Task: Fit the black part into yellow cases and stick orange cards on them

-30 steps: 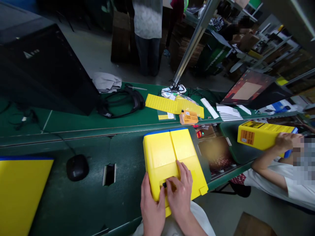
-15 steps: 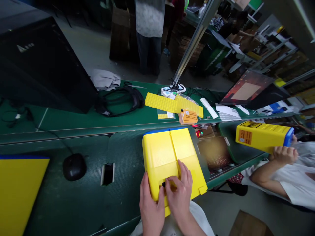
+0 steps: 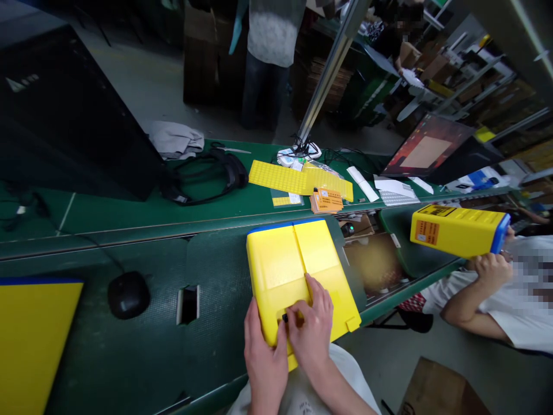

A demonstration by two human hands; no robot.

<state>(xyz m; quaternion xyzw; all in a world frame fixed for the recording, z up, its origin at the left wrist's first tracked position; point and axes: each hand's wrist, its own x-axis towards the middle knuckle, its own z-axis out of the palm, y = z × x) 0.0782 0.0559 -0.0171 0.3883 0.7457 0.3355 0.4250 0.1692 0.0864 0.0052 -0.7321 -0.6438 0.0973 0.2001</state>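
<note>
A flat yellow case [image 3: 294, 265] with a blue far edge lies on the green belt [image 3: 216, 276] in front of me. My left hand [image 3: 263, 357] grips its near left corner, fingers closed round the edge. My right hand [image 3: 309, 331] rests on the case's near end, its fingers pinched at a small dark part [image 3: 285, 317] set in the yellow surface.
A black mouse [image 3: 128, 294] and a slot [image 3: 189, 304] lie left of the case; another yellow panel [image 3: 30, 340] fills the far left. Yellow sheets [image 3: 298, 180], orange cards [image 3: 327, 201] and cables sit beyond. At right a co-worker's hand [image 3: 488, 268] holds a yellow box [image 3: 458, 230].
My hands stay on the case's near end. The co-worker's yellow box has lifted slightly and shifted left. The view has shifted a little.
</note>
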